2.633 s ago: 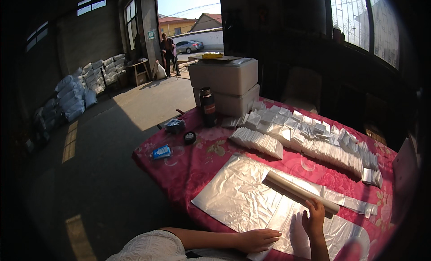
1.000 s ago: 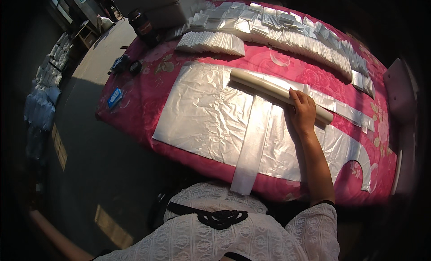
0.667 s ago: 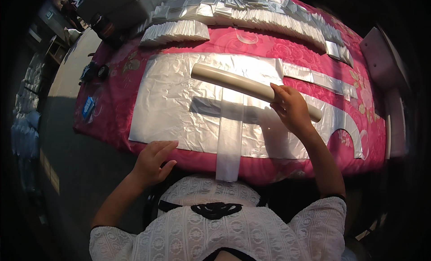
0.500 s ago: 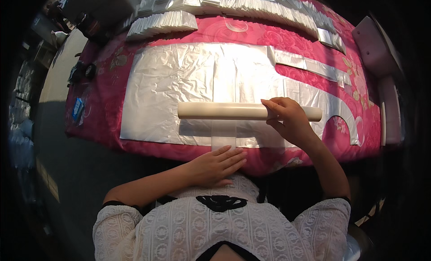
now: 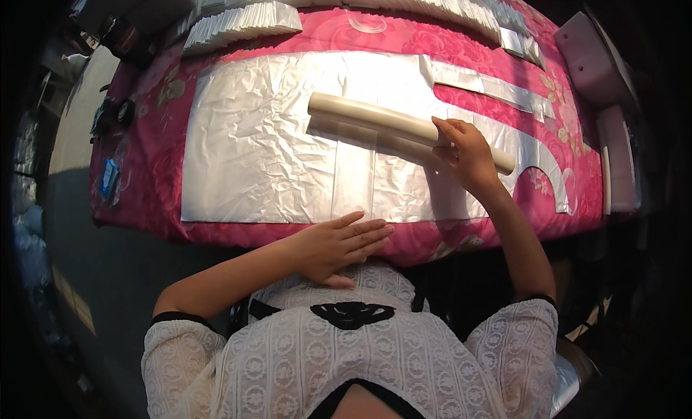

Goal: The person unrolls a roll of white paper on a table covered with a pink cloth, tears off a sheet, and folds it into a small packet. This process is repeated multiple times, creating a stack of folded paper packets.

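A cream-coloured tube is in my right hand, gripped near its right end with thumb and fingers wrapped round it. It slants over a thin, shiny, whitish plastic apron, its left end farther from me, and casts a shadow on the film. The apron lies spread and creased, its strap-like parts pointing right. A paler, smooth strip crosses its middle from front to back. My left hand holds nothing; its fingers are stretched out at the table's front edge, close to the apron's near edge.
A pink flowered cloth covers the table. Rows of folded whitish packets stand along the far side. At the left lie a blue packet and a dark roll. Pink boxes stand at the right.
The tube has swung from level to slanted, its left end moving away from me. The strip that reached past the apron's near edge no longer sticks out. My left hand stays at the table edge.
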Demonstrator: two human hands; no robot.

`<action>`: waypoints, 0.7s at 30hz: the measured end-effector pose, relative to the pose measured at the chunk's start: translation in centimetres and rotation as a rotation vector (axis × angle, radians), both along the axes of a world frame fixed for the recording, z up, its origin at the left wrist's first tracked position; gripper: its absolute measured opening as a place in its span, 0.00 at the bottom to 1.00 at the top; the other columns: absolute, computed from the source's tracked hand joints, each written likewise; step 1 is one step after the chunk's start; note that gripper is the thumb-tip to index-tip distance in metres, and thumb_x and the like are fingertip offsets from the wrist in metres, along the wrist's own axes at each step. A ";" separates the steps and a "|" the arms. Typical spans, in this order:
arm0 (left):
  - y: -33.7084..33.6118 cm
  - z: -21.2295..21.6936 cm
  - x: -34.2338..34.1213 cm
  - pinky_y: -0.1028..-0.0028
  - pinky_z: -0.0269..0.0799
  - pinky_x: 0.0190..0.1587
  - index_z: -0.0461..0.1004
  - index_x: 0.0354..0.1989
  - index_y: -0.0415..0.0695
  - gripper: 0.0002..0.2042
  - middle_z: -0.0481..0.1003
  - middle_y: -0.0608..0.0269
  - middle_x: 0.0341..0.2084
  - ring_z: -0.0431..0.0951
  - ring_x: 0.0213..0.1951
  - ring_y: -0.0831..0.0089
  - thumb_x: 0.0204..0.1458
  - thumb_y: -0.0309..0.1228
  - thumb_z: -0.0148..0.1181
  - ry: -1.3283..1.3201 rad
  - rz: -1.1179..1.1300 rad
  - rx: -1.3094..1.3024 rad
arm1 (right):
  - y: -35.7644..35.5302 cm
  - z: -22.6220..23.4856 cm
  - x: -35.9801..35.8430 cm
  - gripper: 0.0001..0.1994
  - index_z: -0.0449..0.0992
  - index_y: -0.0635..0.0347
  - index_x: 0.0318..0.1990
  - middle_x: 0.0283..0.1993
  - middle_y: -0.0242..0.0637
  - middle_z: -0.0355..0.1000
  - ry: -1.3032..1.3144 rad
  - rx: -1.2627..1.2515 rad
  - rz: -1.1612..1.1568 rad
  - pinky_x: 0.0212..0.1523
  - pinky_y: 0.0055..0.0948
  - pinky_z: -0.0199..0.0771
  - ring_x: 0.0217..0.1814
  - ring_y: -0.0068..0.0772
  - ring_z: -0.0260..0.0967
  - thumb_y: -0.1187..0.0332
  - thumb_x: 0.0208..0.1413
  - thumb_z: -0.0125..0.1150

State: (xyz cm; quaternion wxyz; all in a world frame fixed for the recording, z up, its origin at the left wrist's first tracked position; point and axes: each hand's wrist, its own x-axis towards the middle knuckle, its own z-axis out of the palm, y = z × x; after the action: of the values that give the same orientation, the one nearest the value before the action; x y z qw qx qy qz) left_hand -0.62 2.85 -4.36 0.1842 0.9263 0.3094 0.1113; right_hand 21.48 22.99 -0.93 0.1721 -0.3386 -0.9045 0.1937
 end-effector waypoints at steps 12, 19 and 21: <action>-0.7 -1.3 1.0 0.63 0.45 0.63 0.55 0.61 0.39 0.30 0.53 0.54 0.62 0.50 0.65 0.64 0.46 0.34 0.47 0.166 0.143 0.144 | -2.9 -0.9 -3.0 0.23 0.72 0.52 0.48 0.41 0.35 0.71 0.009 0.125 0.334 0.47 0.35 0.64 0.44 0.38 0.67 0.75 0.39 0.60; -0.7 -1.2 1.2 0.65 0.48 0.62 0.57 0.59 0.43 0.25 0.55 0.57 0.61 0.53 0.63 0.66 0.50 0.34 0.42 0.268 0.155 0.294 | 5.0 -2.2 -8.3 0.23 0.71 0.53 0.50 0.45 0.40 0.71 0.067 0.304 0.237 0.48 0.35 0.66 0.46 0.44 0.67 0.76 0.41 0.60; -0.7 -1.3 1.4 0.65 0.48 0.62 0.58 0.59 0.43 0.25 0.55 0.58 0.61 0.54 0.63 0.66 0.51 0.34 0.42 0.274 0.147 0.318 | 8.5 -3.2 -9.2 0.22 0.71 0.53 0.50 0.45 0.40 0.71 0.049 0.383 0.087 0.47 0.35 0.67 0.45 0.44 0.68 0.76 0.42 0.59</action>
State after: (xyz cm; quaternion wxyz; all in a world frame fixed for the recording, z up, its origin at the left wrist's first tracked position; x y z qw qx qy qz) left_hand 0.77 2.17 -5.63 -0.0167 0.9250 0.3769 0.0449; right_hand 12.28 31.44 -4.13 0.2470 -0.2555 -0.9341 0.0335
